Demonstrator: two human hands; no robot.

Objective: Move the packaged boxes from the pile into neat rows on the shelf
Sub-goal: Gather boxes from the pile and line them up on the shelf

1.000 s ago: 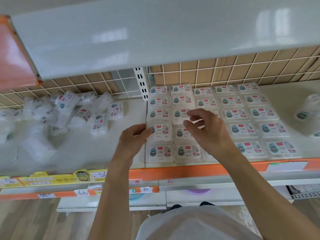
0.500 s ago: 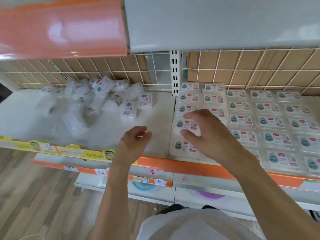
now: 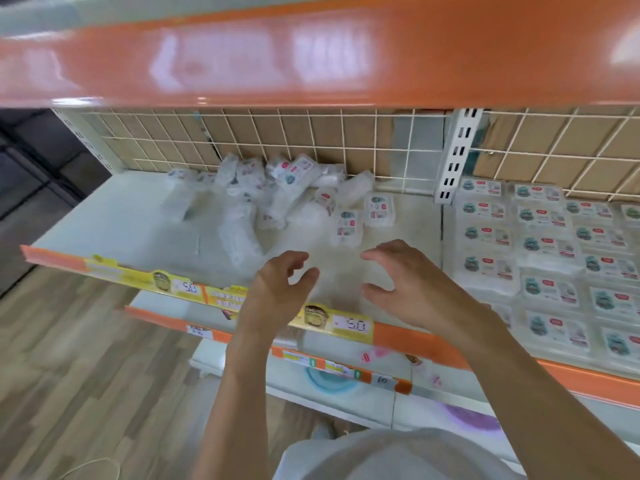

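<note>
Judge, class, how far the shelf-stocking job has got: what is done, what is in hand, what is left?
Done: many packaged boxes lie flat in neat rows on the right part of the shelf. In hand: nothing; the left hand and right hand hover open and empty above the shelf, near the pile. Left: the jumbled pile against the wire back, still many boxes.
</note>
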